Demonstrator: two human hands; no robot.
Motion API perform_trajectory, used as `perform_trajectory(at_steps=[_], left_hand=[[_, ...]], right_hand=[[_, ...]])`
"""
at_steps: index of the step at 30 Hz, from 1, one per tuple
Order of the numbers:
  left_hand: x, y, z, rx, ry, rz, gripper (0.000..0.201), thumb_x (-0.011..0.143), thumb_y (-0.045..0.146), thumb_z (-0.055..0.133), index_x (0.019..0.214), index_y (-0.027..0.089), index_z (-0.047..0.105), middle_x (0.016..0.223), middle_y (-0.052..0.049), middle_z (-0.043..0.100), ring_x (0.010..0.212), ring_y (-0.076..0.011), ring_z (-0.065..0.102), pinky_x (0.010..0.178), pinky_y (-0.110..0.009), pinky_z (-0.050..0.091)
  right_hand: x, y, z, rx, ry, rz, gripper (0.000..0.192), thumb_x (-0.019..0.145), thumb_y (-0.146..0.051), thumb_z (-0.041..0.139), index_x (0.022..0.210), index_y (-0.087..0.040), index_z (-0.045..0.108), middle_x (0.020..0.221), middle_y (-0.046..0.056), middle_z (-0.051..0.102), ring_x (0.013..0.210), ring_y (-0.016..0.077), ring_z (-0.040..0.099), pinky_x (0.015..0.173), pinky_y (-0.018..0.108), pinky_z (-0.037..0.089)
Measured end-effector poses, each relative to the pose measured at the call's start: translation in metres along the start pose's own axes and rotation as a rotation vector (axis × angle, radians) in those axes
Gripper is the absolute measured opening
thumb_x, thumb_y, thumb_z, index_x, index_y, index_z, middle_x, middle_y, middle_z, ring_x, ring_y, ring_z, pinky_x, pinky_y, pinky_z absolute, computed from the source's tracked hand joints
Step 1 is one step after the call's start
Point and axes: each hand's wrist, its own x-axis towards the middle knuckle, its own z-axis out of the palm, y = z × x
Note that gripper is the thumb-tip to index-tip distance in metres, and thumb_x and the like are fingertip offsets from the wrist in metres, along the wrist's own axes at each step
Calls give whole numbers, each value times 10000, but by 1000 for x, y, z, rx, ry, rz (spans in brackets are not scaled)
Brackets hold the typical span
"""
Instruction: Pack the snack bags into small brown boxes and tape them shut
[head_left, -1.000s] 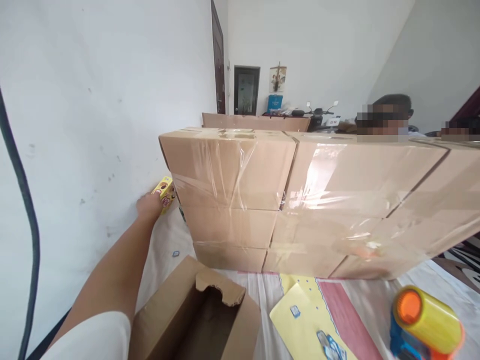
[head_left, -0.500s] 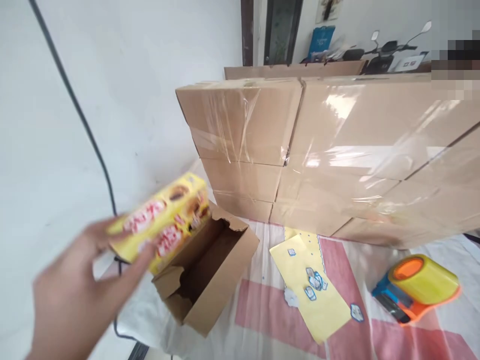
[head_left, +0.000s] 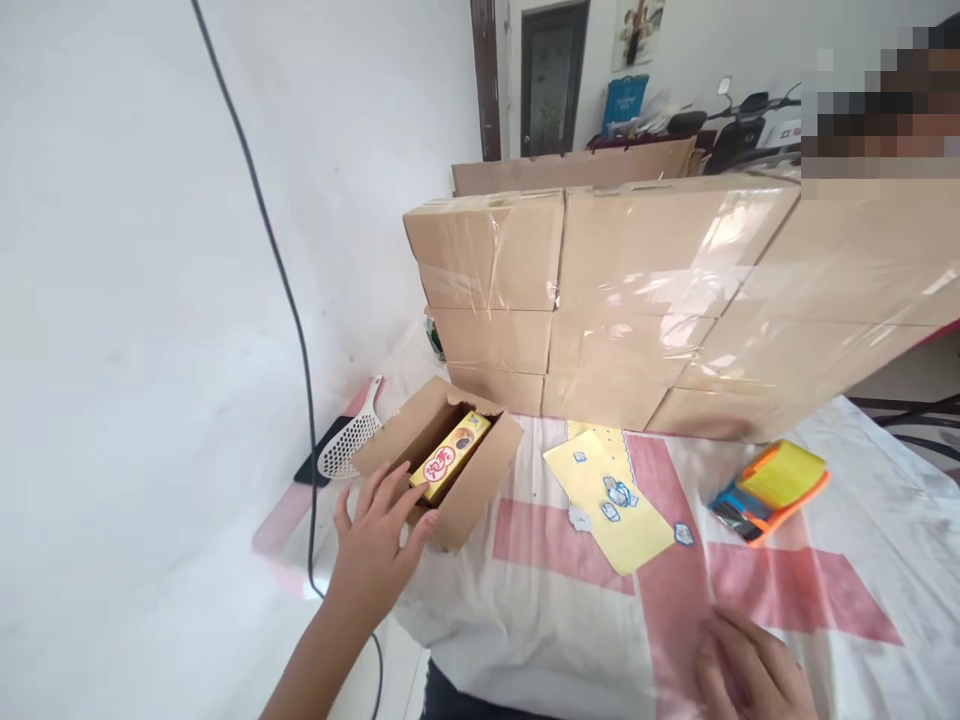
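A yellow snack box (head_left: 451, 452) with red lettering lies lengthwise inside an open cardboard box (head_left: 472, 503). Over the near end of that carton is my left hand (head_left: 379, 540), fingers spread and grasping nothing. Its fingertips are close to the snack box; whether they touch it I cannot tell. At the lower right, my right hand (head_left: 750, 665) rests on the cloth with fingers extended and nothing visible in it. Beyond this hand sits a tape dispenser (head_left: 772, 490) with a yellow roll. A yellow paper sheet (head_left: 611, 505) with small blue-edged stickers lies between the hands.
Stacked cartons (head_left: 630, 290) wrapped in clear film stand along the back. A white perforated scoop (head_left: 350, 445) lies left of the open carton. A black cable (head_left: 281, 270) hangs before the wall. Another person, blurred out, is at the upper right.
The yellow snack box, held in my left hand before, now lies in the cardboard box, and that hand has let go. My right hand has come into view. The camera view has shifted.
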Motion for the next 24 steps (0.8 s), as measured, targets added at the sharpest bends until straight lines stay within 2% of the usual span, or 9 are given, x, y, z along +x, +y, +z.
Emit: perform_trajectory(at_steps=[2, 4, 7, 10, 14, 17, 19, 21, 24], left_hand=[[-12, 1, 6, -63, 6, -30, 353, 932, 469, 601, 1209, 264, 676, 1473, -119, 569, 1446, -381, 424, 1169, -698, 309], [-21, 1, 14, -139, 42, -39, 307, 899, 490, 640, 1046, 222, 664, 1461, -147, 552, 1477, -385, 376, 1124, -635, 420], [-32, -6, 18, -202, 91, -6, 274, 884, 461, 668, 820, 215, 565, 1408, -150, 552, 1493, -377, 348, 1124, -589, 447], [-41, -18, 10, -251, 39, 88, 267, 871, 429, 702, 816, 215, 552, 1452, -131, 509, 1485, -356, 369, 1135, -548, 457], [-50, -28, -7, -349, -56, 178, 242, 866, 371, 712, 813, 212, 539, 1524, -120, 455, 1483, -338, 391, 1144, -485, 471], [-51, -24, -12, -386, -46, 131, 94, 902, 291, 636, 960, 225, 604, 1565, -116, 409, 1482, -329, 396, 1137, -486, 478], [-49, -20, -11, -396, -7, 38, 216, 903, 226, 582, 1115, 242, 620, 1601, -117, 352, 1502, -330, 362, 1153, -517, 456], [-44, -17, -9, -425, 16, -107, 378, 875, 184, 560, 1242, 261, 601, 1608, -123, 326, 1508, -337, 352, 1115, -518, 492], [-33, -15, -9, -487, -72, -320, 597, 841, 186, 563, 1423, 311, 519, 1594, -127, 346, 1467, -335, 425, 923, -423, 610]], right_hand=[[16, -28, 0, 132, 45, 115, 210, 877, -318, 607, 1078, -378, 615, 1090, 110, 686, 949, 374, 684, 800, 592, 546], [41, -63, 3, 275, 60, 173, 192, 907, -301, 569, 1068, -400, 602, 1090, 87, 667, 1021, 380, 662, 865, 621, 538], [89, -110, 14, 476, -36, 114, 164, 944, -308, 532, 1081, -354, 609, 1147, 68, 652, 1111, 346, 645, 899, 579, 556], [136, -139, 33, 632, -132, 14, 209, 972, -325, 504, 1139, -288, 623, 1213, 92, 651, 1180, 313, 622, 991, 541, 538], [175, -153, 58, 813, -376, 20, 376, 993, -372, 479, 1339, -245, 554, 1355, 119, 613, 1246, 276, 595, 1055, 488, 514], [184, -156, 69, 909, -497, 36, 435, 989, -360, 481, 1410, -253, 512, 1423, 110, 575, 1263, 254, 582, 1071, 459, 507], [184, -157, 72, 938, -531, 57, 462, 975, -334, 489, 1433, -269, 498, 1470, 96, 537, 1312, 255, 547, 1099, 461, 489], [183, -159, 71, 950, -562, 100, 505, 956, -308, 493, 1461, -286, 473, 1507, 81, 502, 1357, 261, 512, 1126, 476, 469], [182, -164, 68, 952, -619, 183, 570, 931, -254, 466, 1497, -313, 430, 1553, 53, 453, 1404, 254, 470, 1162, 481, 441]])
